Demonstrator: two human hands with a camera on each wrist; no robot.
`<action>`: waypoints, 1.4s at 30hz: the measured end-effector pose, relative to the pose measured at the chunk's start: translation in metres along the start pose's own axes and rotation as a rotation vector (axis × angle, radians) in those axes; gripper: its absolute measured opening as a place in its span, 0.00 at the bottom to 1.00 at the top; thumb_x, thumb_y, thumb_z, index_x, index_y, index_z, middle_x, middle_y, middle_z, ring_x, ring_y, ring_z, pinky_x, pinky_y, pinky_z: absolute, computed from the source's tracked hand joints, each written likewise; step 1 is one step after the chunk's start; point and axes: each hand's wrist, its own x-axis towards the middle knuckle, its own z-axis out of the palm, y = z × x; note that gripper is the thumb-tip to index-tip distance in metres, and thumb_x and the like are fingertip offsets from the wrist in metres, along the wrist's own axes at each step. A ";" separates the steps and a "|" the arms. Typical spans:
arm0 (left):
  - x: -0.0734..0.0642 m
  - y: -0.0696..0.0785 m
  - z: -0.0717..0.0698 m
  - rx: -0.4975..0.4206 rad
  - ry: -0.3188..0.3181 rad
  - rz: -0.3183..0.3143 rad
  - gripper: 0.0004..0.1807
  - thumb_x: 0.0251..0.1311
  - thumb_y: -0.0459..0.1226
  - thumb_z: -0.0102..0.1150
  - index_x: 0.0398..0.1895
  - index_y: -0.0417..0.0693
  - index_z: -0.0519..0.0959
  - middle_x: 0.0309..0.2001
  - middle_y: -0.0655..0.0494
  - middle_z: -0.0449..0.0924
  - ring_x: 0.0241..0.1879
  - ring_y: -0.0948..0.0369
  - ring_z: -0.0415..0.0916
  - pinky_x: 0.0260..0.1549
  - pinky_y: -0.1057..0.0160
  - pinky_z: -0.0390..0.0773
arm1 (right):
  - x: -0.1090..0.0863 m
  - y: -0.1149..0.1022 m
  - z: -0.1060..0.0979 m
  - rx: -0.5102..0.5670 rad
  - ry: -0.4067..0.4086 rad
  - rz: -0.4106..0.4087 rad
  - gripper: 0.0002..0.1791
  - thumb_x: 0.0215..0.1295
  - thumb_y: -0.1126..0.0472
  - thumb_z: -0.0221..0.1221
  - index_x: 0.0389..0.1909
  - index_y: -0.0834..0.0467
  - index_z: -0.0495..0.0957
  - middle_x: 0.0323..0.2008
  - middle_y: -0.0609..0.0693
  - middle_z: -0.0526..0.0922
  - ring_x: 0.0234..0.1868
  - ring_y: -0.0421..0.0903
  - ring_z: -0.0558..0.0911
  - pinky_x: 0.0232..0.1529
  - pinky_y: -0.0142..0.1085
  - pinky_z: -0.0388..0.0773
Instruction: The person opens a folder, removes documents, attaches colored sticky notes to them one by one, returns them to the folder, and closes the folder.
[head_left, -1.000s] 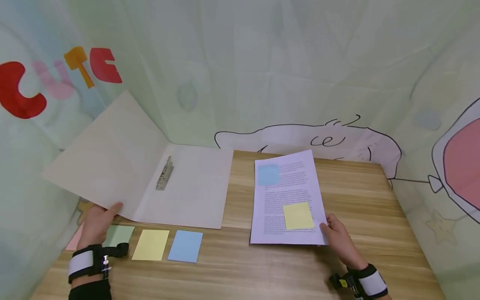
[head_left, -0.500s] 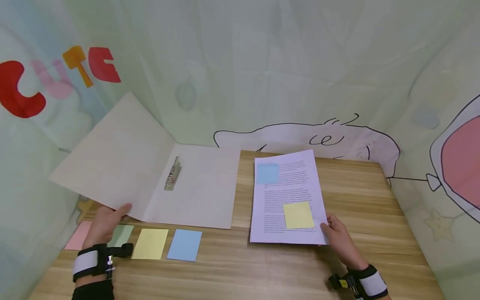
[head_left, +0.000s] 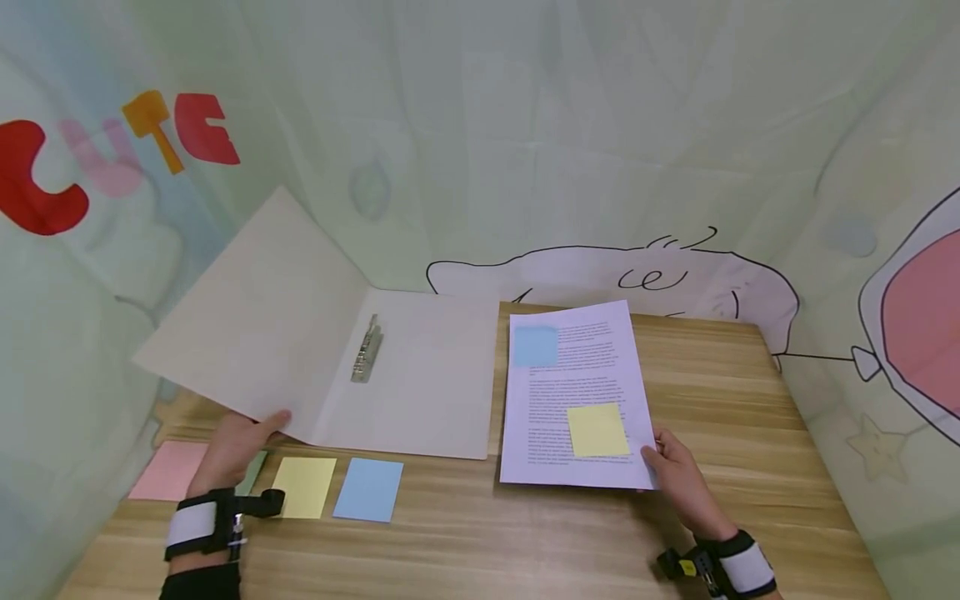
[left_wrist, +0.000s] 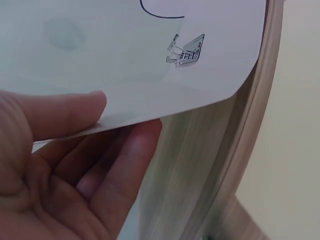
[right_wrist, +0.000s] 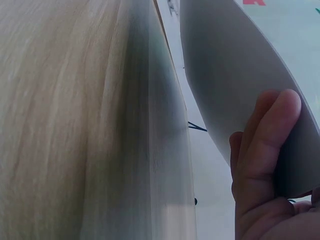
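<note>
An open white file folder [head_left: 423,375] with a metal lever clip [head_left: 367,354] lies on the left of the table, its cover tilted up. My left hand [head_left: 228,454] pinches the cover's near edge, the thumb on top and the fingers beneath, as the left wrist view [left_wrist: 75,170] confirms. Printed sheets [head_left: 551,387] are held slightly above the table by my right hand [head_left: 682,479], which pinches their lower right corner. On the top sheet are a blue sticky note [head_left: 536,346] and a yellow sticky note [head_left: 597,430]. In the right wrist view, fingers [right_wrist: 267,135] support the sheets from below.
Along the near left of the wooden table [head_left: 525,550] lie a pink note [head_left: 167,472], a partly covered green note [head_left: 255,473], a yellow note [head_left: 307,490] and a blue note [head_left: 367,490]. A printed cloth [head_left: 637,167] hangs behind the table.
My left hand has moved right and the folder has slid with it, so its right edge is nearer the sheets. The right hand and the sheets have hardly moved.
</note>
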 end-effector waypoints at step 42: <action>-0.029 0.040 0.074 -0.057 -0.186 0.111 0.30 0.61 0.35 0.60 0.63 0.32 0.62 0.52 0.38 0.75 0.48 0.52 0.73 0.46 0.58 0.72 | -0.006 0.001 0.001 0.044 -0.031 -0.011 0.18 0.75 0.67 0.35 0.61 0.72 0.56 0.49 0.66 0.74 0.38 0.47 0.80 0.32 0.38 0.78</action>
